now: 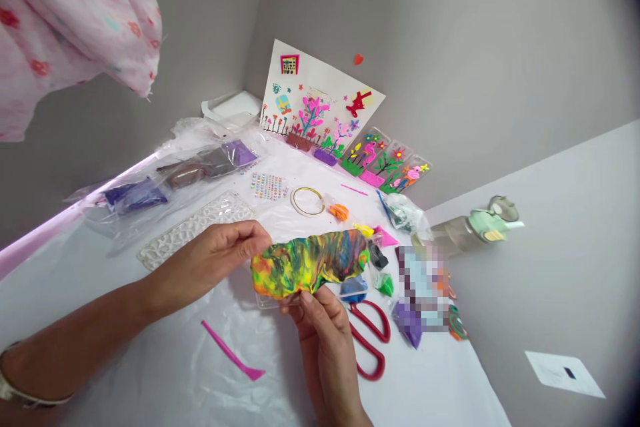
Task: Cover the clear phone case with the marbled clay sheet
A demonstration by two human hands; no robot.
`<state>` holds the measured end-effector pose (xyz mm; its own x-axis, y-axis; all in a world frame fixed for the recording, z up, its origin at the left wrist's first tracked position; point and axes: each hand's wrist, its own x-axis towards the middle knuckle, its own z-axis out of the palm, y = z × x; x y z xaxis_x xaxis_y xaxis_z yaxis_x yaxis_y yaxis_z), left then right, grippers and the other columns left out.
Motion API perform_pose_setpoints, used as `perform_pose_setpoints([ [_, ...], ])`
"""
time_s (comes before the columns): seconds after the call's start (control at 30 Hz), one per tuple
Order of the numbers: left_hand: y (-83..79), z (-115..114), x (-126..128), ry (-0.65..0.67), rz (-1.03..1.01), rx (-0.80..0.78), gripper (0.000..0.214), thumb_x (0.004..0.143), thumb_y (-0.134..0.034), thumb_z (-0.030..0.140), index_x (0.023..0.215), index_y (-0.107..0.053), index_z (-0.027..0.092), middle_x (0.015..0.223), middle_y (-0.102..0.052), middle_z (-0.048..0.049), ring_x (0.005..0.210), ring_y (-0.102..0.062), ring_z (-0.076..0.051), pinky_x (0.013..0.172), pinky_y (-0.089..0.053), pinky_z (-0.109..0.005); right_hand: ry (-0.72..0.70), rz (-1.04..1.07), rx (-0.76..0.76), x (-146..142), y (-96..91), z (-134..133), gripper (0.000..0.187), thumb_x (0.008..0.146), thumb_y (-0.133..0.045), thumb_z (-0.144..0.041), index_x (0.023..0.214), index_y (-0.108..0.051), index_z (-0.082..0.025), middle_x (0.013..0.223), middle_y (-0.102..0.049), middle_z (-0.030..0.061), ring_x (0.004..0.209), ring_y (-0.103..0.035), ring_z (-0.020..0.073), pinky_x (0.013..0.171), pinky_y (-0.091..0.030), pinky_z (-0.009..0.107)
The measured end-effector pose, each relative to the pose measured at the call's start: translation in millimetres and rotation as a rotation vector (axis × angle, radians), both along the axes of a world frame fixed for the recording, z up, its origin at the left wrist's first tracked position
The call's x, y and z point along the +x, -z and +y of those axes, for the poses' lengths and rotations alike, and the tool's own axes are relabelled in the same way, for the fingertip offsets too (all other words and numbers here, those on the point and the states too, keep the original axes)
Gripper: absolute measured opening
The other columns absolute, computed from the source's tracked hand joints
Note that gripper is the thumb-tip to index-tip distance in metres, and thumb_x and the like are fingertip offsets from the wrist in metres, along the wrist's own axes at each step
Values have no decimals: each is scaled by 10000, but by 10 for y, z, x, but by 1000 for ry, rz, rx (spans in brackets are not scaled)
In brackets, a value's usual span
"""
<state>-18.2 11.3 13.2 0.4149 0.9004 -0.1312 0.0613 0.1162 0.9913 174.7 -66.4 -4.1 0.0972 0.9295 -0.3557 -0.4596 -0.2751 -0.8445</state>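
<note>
Between my hands is a flattened slab of modelling clay (310, 260), swirled yellow, green, red, blue and black. It lies over a clear plastic piece (267, 301), whose edge shows below it. My left hand (225, 247) pinches the slab's upper left end. With thumb above and fingers beneath, my right hand (325, 323) grips its lower edge; part of those fingers is hidden. Below the left forearm a pink plastic modelling tool (233, 350) lies on the white sheet. Red-handled scissors (373, 340) rest just right of my right hand, their blades hidden.
Behind lie a textured clear case (195, 230), rhinestones (270, 187), a bangle (307, 201) and bagged clay (200, 167). Coloured clay lumps (385, 283) sit to the right, near a bottle (465, 230). A decorated board (320, 100) leans on the wall. Pink cloth (75, 27) hangs upper left.
</note>
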Motion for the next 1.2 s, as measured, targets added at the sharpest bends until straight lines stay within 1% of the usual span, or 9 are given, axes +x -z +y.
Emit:
perform_pose_setpoints([
  [0.07,-4,9,-24,31,-60,-44,390,1004,-515,537,836,-660,217,823,-643,30,835,-578,-169,807,-446,-242,1,5,-2,0,2,-4,194,746,-884,-360,729,-774,-201,747,-747,23,732,-643,163,788,-534,280],
  [0.23,-46,27,-80,137,-174,-139,274,963,-623,452,820,-630,218,823,-613,38,817,-549,-148,761,-439,-213,-9,5,3,-7,7,-21,187,751,-880,-370,751,-777,-213,752,-752,23,733,-650,173,797,-541,304],
  [0.4,-92,48,-103,155,-130,-145,247,902,-682,419,802,-618,203,805,-565,29,766,-495,-139,705,-423,-208,-23,-4,-6,-7,5,-25,180,747,-876,-369,754,-779,-217,745,-750,22,736,-651,183,809,-541,323],
  [0.57,-80,65,-113,196,-142,-200,256,869,-722,389,769,-580,200,746,-546,39,689,-468,-124,633,-391,-204,-50,-27,12,-11,-3,-12,173,771,-850,-369,767,-794,-205,753,-734,21,745,-636,177,795,-530,300],
  [0.7,-62,54,-110,163,-140,-183,265,879,-718,416,787,-598,199,769,-590,33,733,-514,-136,669,-415,-210,-44,-23,11,-12,1,-3,168,775,-851,-361,772,-794,-203,764,-736,22,746,-633,175,799,-529,298],
  [0.87,-86,31,-74,127,-104,-102,376,976,-558,524,794,-618,200,809,-647,6,785,-569,-173,732,-466,-249,-24,-15,-5,-13,-4,-17,184,748,-874,-374,755,-780,-216,743,-739,24,735,-641,190,802,-537,325],
  [0.97,-96,32,-54,149,-95,-117,351,930,-633,530,820,-644,196,803,-661,9,774,-591,-171,725,-478,-245,-40,-19,-7,-21,-13,-24,187,738,-878,-379,753,-791,-215,736,-739,24,740,-644,188,799,-536,315],
  [1.07,-73,45,-51,133,-104,-125,302,875,-727,481,810,-650,197,759,-646,31,724,-587,-146,688,-476,-226,-60,-35,0,-31,-18,-26,174,750,-866,-381,755,-802,-219,737,-740,24,748,-648,194,808,-534,319],
  [1.2,-26,51,-45,95,-120,-116,261,860,-754,434,809,-663,195,756,-651,36,730,-591,-134,679,-469,-213,-73,-56,12,-34,-17,-27,170,771,-846,-388,743,-807,-224,741,-739,22,742,-640,193,816,-529,324],
])
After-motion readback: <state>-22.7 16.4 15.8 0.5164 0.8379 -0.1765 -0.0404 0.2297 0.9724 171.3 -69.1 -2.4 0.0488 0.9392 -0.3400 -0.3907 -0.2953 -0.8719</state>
